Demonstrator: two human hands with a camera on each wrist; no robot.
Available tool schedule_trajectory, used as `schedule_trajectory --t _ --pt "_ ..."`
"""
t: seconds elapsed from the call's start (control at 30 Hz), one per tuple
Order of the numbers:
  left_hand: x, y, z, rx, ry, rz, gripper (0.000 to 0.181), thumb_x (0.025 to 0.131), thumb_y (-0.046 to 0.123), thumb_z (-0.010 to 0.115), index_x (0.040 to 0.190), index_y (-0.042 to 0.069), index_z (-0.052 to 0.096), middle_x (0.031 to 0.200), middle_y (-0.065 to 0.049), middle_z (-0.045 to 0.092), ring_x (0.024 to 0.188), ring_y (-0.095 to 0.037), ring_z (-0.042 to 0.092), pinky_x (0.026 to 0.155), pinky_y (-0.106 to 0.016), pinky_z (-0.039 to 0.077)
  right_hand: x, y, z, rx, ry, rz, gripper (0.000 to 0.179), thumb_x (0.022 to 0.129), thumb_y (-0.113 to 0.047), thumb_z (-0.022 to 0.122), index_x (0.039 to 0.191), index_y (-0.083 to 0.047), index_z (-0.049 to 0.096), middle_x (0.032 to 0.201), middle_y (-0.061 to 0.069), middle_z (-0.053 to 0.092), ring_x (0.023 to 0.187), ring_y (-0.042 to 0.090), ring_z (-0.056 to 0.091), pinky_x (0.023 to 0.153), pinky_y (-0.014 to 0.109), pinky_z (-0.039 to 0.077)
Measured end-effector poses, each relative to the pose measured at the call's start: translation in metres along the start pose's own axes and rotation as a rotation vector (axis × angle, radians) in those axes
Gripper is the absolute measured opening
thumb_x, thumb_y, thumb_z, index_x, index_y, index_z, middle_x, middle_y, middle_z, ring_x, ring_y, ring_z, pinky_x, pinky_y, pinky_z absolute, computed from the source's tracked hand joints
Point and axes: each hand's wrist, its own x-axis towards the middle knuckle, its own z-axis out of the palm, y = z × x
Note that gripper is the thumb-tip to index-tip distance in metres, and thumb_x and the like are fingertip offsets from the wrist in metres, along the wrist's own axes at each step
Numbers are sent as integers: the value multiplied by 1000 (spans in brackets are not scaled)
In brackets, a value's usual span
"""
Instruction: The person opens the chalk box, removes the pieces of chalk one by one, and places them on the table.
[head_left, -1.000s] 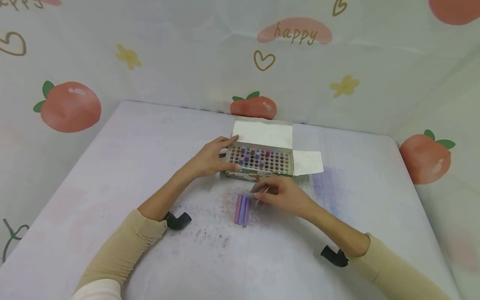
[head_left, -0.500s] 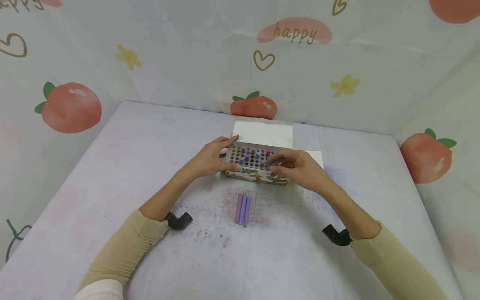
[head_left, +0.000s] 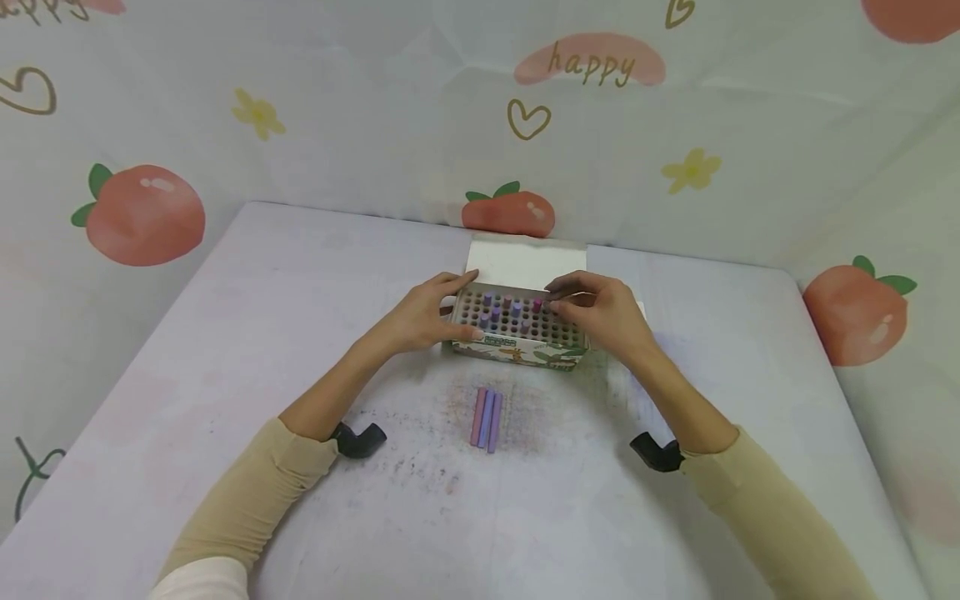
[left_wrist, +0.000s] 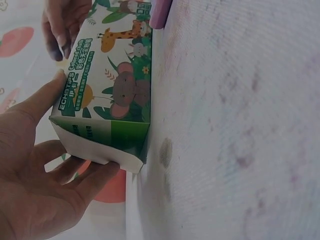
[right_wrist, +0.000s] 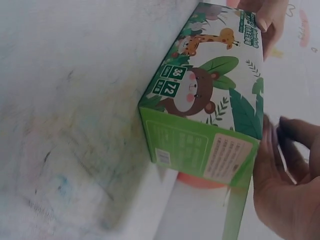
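A cardboard chalk box (head_left: pixel 517 351) with animal pictures stands in the middle of the table, lid raised at the back. Its tray of round holes (head_left: pixel 474 306) shows several purple and pink chalk sticks (head_left: pixel 516 310) sticking up. My left hand (head_left: pixel 415 317) grips the box's left end, thumb at the front edge and a finger along the back. My right hand (head_left: pixel 600 312) is over the tray's right side, fingertips close together beside a magenta chalk stick (head_left: pixel 537 305); what lies between them is hidden. Three chalk sticks (head_left: pixel 486 420), pink and purple, lie side by side before the box.
Chalk dust marks the white table (head_left: pixel 360 533). A patterned cloth (head_left: pixel 360 117) with peaches and flowers hangs behind and at the sides. A black curved piece sits at each wrist. In the right wrist view, the box's green end (right_wrist: pixel 195 142) has an open side flap.
My right hand has moved from beside the three loose chalk sticks up and over to the right part of the tray. My left hand and the box have stayed put.
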Motion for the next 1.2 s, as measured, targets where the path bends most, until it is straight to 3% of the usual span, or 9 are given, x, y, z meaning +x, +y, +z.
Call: schedule_trajectory --t 0.33,0.6,0.8,1.2 --pt "0 1 -1 10 -12 -7 94 84 35 81 159 21 26 155 -16 32 133 -37 47 105 -42 50 7 1 6 -48 34 40 19 93 -9 69 112 -6 71 105 11 73 94 22 70 72 23 57" --pt "0 1 -1 11 -11 -8 94 84 35 81 159 21 26 155 -15 31 131 -37 49 104 -42 50 12 0 9 -210 19 92 18 94 -12 69 110 -9 74 101 8 75 95 22 71 76 34 56" --pt "-3 2 -2 1 -16 -14 95 84 35 81 159 21 25 154 -16 32 133 -38 47 105 -42 50 13 -5 15 -286 10 112 20 91 -17 73 110 -11 77 103 6 75 92 22 68 74 34 51" --pt "-6 3 -1 -3 -21 -7 95 84 34 82 159 21 25 153 -15 33 136 -37 43 106 -42 49 10 -10 27 -374 53 133 27 87 -25 79 107 -7 79 97 8 76 63 17 54 53 28 41"
